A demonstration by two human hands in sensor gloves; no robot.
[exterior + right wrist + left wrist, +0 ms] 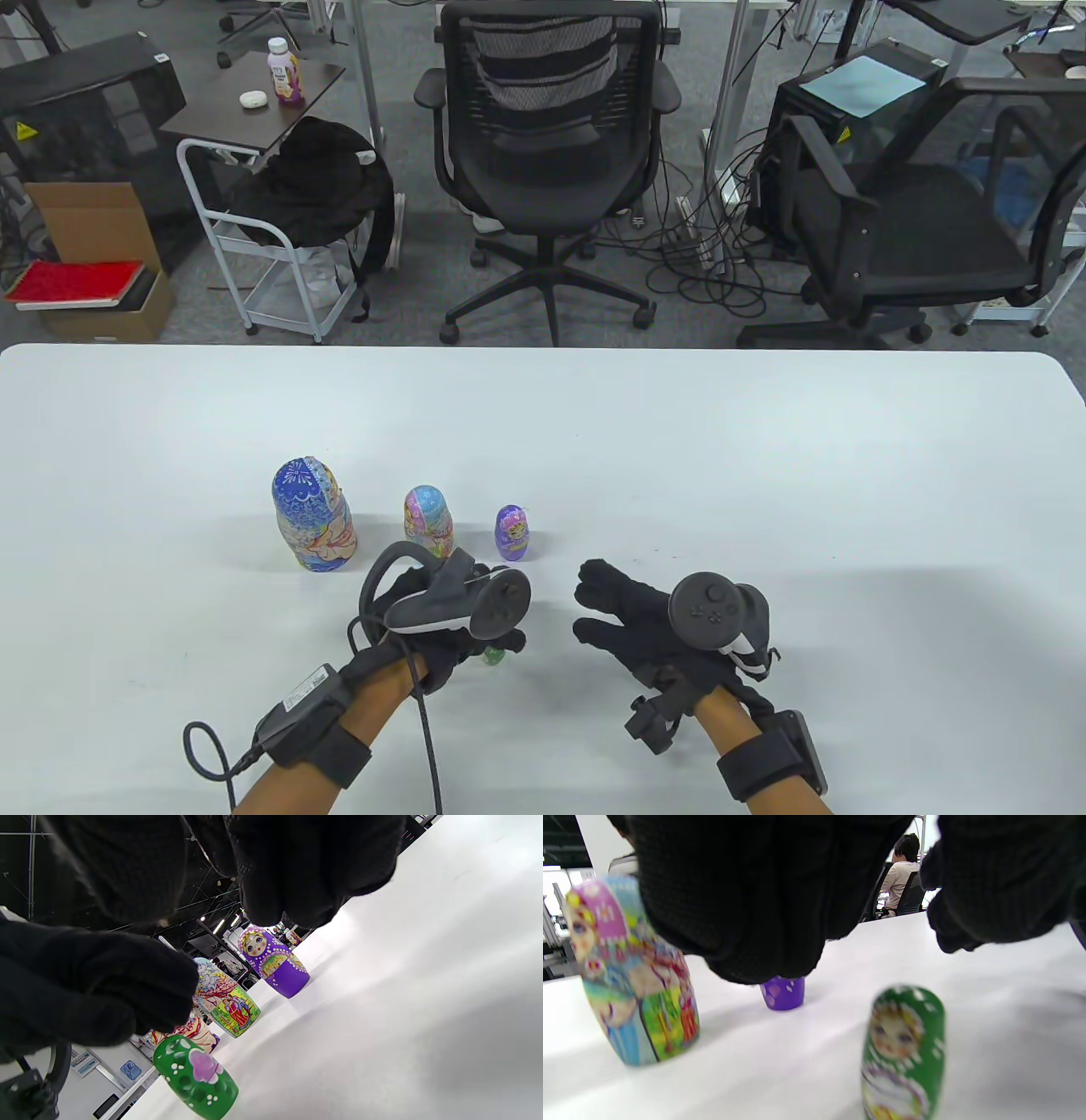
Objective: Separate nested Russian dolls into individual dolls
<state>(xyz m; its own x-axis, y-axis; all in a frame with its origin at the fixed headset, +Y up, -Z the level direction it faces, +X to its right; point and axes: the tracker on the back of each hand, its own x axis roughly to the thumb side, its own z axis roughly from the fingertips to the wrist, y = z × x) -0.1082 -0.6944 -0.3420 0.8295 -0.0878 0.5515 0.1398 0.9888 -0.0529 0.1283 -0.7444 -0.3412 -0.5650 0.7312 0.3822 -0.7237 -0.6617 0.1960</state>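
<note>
We count four painted wooden dolls upright on the white table (pixel 764 441): large blue (pixel 314 515), medium pink-blue (pixel 428 514), small purple (pixel 514 533), tiny green (pixel 903 1054) under our left hand (pixel 450 607). Both hands, the right (pixel 649 620) too, hover loosely curled, empty. Wide bare tabletop surrounds them.

Two black office chairs (pixel 547 161) stand beyond the white table (pixel 764 458). A drink bottle (pixel 286 71) sits on a small side table (pixel 254 110).

Left hand (pixel 441 624) and right hand (pixel 645 624): black knit sensor gloves, each carrying a dark grey ring-shaped tracker on its back. Black wrist straps hold flat modules; a black cable loops from the left wrist.
</note>
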